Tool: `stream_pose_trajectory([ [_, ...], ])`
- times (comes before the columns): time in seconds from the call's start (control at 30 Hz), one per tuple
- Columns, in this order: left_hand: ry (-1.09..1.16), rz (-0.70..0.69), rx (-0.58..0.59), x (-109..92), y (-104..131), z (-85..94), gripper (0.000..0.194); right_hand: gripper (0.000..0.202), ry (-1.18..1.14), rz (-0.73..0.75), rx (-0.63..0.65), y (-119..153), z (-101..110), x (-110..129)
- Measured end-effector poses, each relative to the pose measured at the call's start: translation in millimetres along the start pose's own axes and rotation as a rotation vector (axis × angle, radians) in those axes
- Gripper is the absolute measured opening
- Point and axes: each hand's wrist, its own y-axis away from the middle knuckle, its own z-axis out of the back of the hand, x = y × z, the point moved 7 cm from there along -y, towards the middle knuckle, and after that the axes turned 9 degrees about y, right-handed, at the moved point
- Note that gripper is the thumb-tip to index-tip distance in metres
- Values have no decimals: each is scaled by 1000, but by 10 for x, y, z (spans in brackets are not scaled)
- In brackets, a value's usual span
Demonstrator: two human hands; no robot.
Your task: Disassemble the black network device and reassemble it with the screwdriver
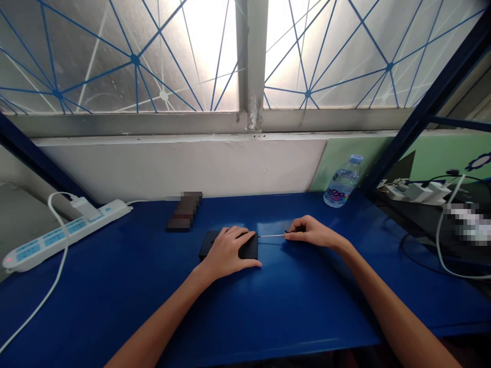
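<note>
A flat black box (248, 249) lies on the blue table. My left hand (232, 250) is laid over it from above, fingers across the top and thumb along the near side, holding it and hiding much of it. To the right, my right hand (309, 231) is closed in a pinch on the dark end of a thin, light-coloured rod (272, 235), which looks like a slim screwdriver. The rod runs level to the box's right side, where its tip meets or nearly meets the far right corner. My right fingers cover most of the dark end.
A white power strip (69, 235) with a plugged-in charger and white cable stands at the left. A blurred dark object (184, 212) lies behind the box. A water bottle (343, 182) stands at the back right, near a blue frame post (406, 122). Cables and plugs (425, 191) lie beyond.
</note>
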Motion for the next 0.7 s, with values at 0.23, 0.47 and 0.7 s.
stream_pose_trajectory([
  [0.23,2,-7,-4,-2,-1,0,75,35,-2,55,-63,-34,-25,-28],
  [0.47,-5,0,2,10,2,-9,76,36,26,70,-136,-1,41,31],
  [0.7,2,-4,-4,-7,1,2,74,53,119,37,-134,25,67,83],
])
